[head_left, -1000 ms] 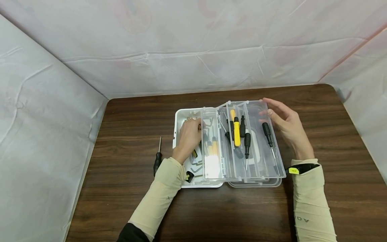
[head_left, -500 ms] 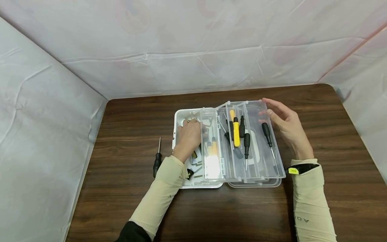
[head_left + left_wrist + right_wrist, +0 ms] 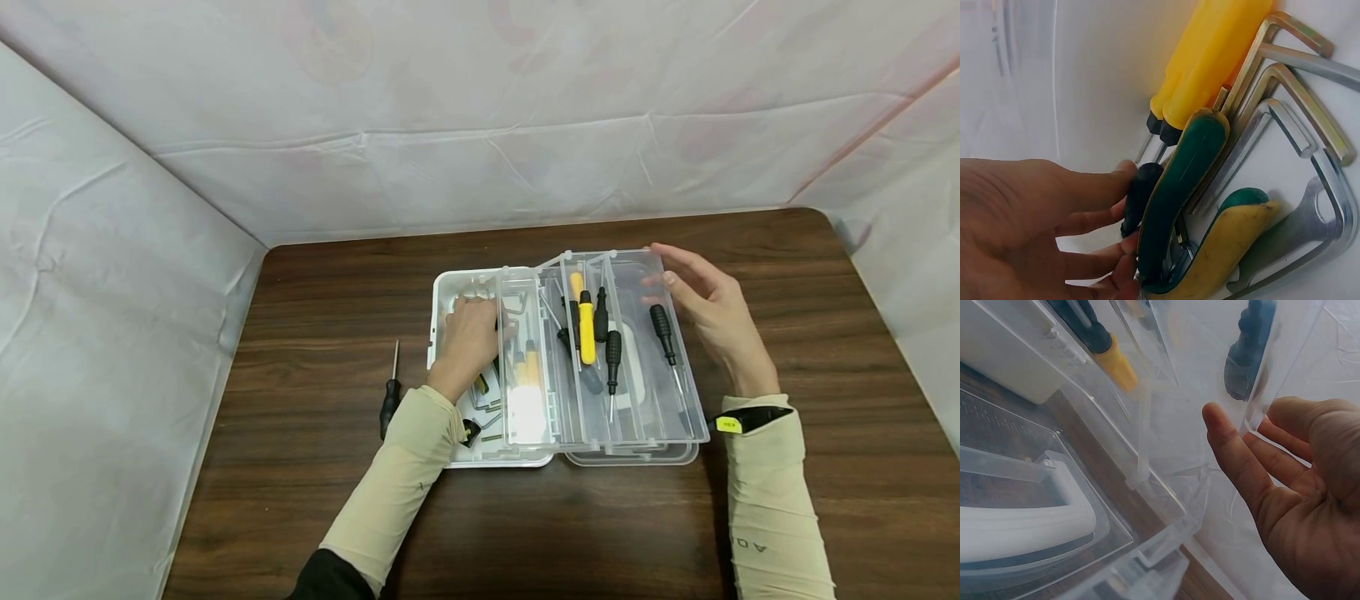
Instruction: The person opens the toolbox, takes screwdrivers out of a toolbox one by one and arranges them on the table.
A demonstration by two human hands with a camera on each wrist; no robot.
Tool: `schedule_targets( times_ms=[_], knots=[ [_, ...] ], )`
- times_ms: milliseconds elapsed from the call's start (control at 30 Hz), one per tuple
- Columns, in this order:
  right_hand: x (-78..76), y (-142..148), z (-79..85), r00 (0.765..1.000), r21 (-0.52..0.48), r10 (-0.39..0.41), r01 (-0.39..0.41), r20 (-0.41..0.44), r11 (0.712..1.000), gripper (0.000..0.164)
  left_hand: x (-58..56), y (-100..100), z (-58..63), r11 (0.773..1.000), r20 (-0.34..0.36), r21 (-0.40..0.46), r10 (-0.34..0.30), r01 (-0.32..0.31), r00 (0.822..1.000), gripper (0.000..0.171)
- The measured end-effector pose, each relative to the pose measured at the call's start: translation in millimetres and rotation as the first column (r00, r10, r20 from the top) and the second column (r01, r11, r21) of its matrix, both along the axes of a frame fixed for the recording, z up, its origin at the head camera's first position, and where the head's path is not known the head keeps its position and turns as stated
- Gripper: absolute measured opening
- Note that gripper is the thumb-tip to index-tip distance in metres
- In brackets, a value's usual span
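My left hand (image 3: 467, 337) reaches into the white toolbox base (image 3: 441, 287). In the left wrist view its thumb and fingers pinch a small dark handle (image 3: 1142, 192), whose kind is partly hidden. Right beside the fingers lie pliers with green and yellow grips (image 3: 1185, 181). Yellow-handled screwdrivers (image 3: 1210, 59) and several hex keys (image 3: 1300, 103) lie beyond them. My right hand (image 3: 723, 325) holds the right edge of the clear divided tray (image 3: 637, 267), with fingertips showing through the plastic. Several screwdrivers lie in this raised tray, one with a yellow handle (image 3: 587, 329).
A black-handled screwdriver (image 3: 391, 404) lies on the brown wooden table (image 3: 315, 500), left of the box. The clear lid (image 3: 675, 457) with a white handle (image 3: 1029, 531) lies beneath the tray. White sheeting (image 3: 480, 167) encloses the table's back and sides.
My left hand has shifted slightly and its fingers have turned deeper into the white base. My right hand and the clear tray have stayed in place.
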State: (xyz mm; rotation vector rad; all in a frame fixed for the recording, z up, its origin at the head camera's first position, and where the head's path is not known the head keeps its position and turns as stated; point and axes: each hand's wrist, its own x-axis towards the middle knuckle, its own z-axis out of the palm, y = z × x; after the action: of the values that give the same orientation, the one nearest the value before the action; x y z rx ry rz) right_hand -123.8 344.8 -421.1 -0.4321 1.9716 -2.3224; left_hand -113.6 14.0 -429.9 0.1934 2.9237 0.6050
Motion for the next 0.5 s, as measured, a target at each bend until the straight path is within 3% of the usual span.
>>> schedule_targets(
  times_ms=[233,500],
  knots=[
    [-1.1,0.6,0.4,1.000,0.019,0.000,0.000,-0.002,1.000,0.045,-3.5,-2.7,-3.3,0.993,-0.059,0.109,0.046,-0.040,0.997,0.009],
    [-0.1,1.6,-0.4,1.000,0.022,-0.002,0.002,-0.001,1.000,0.045,-1.2,-4.9,-0.6,0.958,-0.015,0.258,0.129,-0.121,0.991,0.007]
  ],
)
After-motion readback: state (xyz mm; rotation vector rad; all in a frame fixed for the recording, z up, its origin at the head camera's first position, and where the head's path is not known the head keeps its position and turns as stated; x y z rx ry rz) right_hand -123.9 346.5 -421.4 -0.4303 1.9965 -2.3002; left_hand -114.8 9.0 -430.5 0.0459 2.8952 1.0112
